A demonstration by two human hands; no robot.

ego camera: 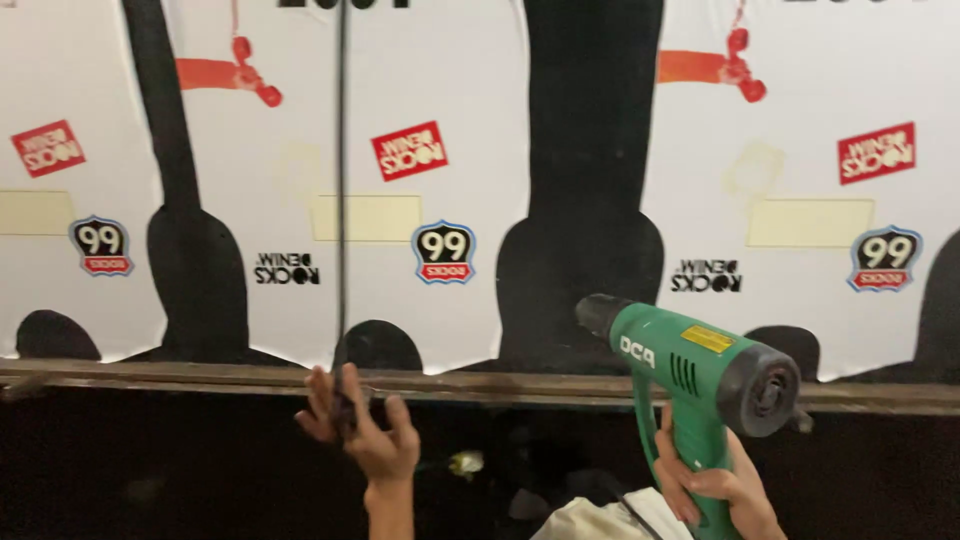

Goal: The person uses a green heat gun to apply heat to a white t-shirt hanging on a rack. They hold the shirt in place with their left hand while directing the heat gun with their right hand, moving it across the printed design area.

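Head camera shows our right hand point(715, 487) wrapped tight around the handle of a green plastic heat gun point(700, 375); the frame cuts off our wrist. Our left hand point(362, 425) pinches a thin dark cord point(342, 180) running up over the white printed banner point(450, 150). Below our hands everything is dark and hard to see.
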